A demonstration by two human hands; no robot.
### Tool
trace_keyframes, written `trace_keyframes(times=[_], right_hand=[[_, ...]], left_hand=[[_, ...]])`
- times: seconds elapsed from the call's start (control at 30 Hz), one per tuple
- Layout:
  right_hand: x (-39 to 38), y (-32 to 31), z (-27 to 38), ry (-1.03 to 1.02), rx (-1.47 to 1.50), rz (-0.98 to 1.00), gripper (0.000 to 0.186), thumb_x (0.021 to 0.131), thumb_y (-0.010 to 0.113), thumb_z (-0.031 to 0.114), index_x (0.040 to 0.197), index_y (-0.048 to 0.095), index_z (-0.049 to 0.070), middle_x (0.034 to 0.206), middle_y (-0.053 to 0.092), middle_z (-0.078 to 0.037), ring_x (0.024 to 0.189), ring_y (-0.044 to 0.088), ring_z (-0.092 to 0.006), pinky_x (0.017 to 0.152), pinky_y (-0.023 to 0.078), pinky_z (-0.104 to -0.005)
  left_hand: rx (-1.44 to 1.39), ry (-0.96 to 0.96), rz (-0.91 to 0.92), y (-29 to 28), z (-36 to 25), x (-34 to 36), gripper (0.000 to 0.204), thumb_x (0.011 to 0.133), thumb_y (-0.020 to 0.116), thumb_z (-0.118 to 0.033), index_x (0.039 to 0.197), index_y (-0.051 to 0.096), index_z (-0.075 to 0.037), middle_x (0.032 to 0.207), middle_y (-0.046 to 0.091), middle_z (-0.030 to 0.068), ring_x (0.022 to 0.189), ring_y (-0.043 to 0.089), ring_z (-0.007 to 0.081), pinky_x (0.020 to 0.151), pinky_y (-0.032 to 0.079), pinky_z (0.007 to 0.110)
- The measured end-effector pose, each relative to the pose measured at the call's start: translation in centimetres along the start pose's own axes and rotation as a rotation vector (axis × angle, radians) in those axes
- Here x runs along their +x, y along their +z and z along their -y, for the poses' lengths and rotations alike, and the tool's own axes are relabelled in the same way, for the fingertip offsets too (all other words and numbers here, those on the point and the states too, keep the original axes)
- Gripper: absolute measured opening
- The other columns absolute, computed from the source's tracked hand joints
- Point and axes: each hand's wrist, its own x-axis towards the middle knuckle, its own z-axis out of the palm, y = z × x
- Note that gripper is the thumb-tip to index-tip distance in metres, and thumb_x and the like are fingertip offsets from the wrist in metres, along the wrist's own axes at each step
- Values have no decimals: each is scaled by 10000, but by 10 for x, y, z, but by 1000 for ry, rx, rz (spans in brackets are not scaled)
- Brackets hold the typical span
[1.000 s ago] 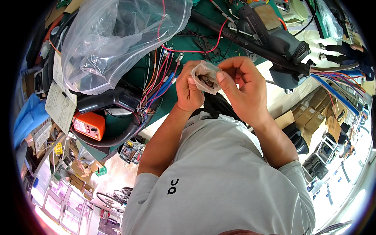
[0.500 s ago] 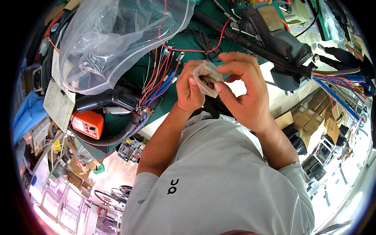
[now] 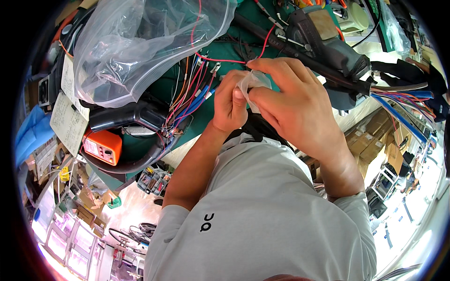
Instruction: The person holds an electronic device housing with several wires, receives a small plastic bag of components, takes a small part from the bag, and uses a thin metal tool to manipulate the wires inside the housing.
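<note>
In front of my shirt, my left hand [image 3: 229,104] is closed around a small clear plastic bag [image 3: 257,80], its thumb lying along the near side. My right hand [image 3: 304,100] comes in from the right with its fingers curled around the bag's mouth, index finger at the far edge and thumb at the near one. What the bag holds is covered by my fingers. Just left of my hands, a bundle of coloured wires [image 3: 190,96] spreads over the green work mat [image 3: 194,133]. A red wire [image 3: 225,61] loops behind my fingertips.
A large clear zip bag [image 3: 140,61] lies at the far left. Below it are a black curved tube [image 3: 131,116], an orange meter [image 3: 102,147] and handwritten sheets [image 3: 68,124]. A dark tool body [image 3: 323,42] with a thick black cable stands at the far right. Cardboard boxes [image 3: 368,143] are beyond the right arm.
My right hand has moved left and closed in on the small bag's mouth. The brownish pieces seen inside it earlier are now hidden. My left hand keeps its hold.
</note>
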Motion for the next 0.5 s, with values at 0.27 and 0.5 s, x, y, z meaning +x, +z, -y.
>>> trace_keyframes(times=[0.27,0.5], right_hand=[[12,-6,-6,-97,-58,39,116,688,669,78,790,620,51,1057,629,-82,946,590,-248,776,489,-365],[14,-47,-5,323,455,-297,98,756,614,-49,812,570,18,960,659,-102,770,630,-137,678,492,-243]], left_hand=[[26,54,48,3,12,4,433,1017,365,-364,949,574,10,864,574,125,778,543,265,708,435,340],[73,152,-22,9,11,12,453,969,456,-449,861,564,-23,759,548,90,676,546,255,593,425,343]])
